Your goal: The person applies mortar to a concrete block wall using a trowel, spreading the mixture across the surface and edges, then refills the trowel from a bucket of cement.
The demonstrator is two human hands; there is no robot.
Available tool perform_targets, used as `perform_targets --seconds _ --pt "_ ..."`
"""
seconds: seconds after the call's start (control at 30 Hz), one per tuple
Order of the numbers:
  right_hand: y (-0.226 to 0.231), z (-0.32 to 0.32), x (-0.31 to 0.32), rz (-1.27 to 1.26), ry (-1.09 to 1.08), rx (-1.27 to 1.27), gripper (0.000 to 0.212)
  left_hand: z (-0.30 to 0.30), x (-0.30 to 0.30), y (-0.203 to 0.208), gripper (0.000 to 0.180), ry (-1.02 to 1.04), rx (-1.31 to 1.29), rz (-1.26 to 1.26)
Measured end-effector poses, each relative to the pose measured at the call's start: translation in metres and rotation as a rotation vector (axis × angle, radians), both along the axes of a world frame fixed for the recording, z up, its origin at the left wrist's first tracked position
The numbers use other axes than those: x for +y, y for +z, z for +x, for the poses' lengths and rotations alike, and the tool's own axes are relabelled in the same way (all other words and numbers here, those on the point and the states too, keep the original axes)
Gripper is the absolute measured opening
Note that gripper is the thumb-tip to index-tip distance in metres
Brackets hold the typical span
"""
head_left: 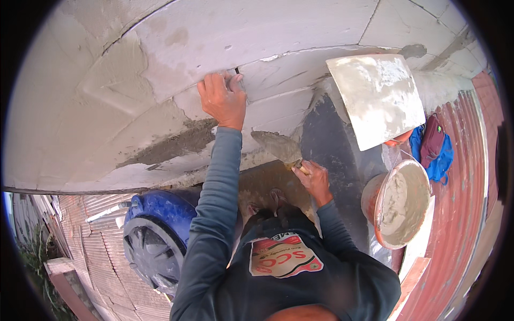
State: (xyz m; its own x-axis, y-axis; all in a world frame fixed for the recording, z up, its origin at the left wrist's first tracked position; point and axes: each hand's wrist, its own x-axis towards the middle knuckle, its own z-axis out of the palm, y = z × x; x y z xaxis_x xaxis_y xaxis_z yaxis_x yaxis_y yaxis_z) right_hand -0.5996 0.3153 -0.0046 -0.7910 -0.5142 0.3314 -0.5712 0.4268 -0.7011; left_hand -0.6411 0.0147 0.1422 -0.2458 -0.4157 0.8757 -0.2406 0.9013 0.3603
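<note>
Resting against the pale block wall (300, 27), the left hand (222, 99) has its fingers bent over and its thumb out to the right, just beside a dark gap (237, 71) in a joint; whether anything is pinched under those fingertips I cannot tell from where I stand. That arm runs long and nearly straight in its blue-grey sleeve (218, 171), the back of the hand turned toward the wearer. The two hands are apart. Lower and to the right, the right hand (313, 181) is closed round the handle of a trowel (276, 145), elbow bent and swung outward, forearm slanting in; the mortar-smeared blade points up and left, near the foot of the wall, below the left hand. A darker grey patch (171, 142) spreads across the wall to the left of the blade.

Farther out on the right, a pale, smeared board (377, 99) sits tilted above an orange bucket (399, 203) holding grey mortar. Maroon and blue bags (432, 142) lie beyond, on reddish corrugated sheeting (463, 187). Off to the left stands a blue barrel (163, 208) with a dark lid.
</note>
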Motion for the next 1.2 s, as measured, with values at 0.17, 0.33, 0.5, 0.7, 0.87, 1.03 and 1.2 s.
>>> perform_targets --seconds 0.17,0.33,0.5,0.7,0.87,1.03,1.2 --pt "0.007 -0.003 -0.002 0.035 0.010 -0.041 0.031 -0.001 0.007 -0.008 0.031 -0.048 0.047 0.119" --pt "-0.011 -0.012 0.000 0.044 0.025 0.090 0.031 0.005 0.000 -0.004 0.026 -0.135 0.011 0.124" --pt "0.018 -0.008 -0.008 0.082 0.012 -0.018 0.030 0.030 -0.007 -0.006 0.028 -0.144 -0.043 0.045" --pt "0.016 -0.021 -0.023 0.112 0.084 0.111 0.030 0.163 -0.008 -0.048 0.020 -0.059 -0.137 0.317" --pt "0.025 -0.034 -0.059 0.195 0.199 0.160 0.030 0.278 -0.008 -0.130 0.018 0.137 -0.285 0.530" --pt "0.046 -0.053 -0.092 0.318 0.310 0.134 0.031 0.344 0.025 -0.155 0.016 0.227 -0.266 0.752" --pt "0.051 -0.050 -0.117 0.345 0.345 0.219 0.033 0.392 0.049 -0.167 0.015 0.335 -0.218 0.925"
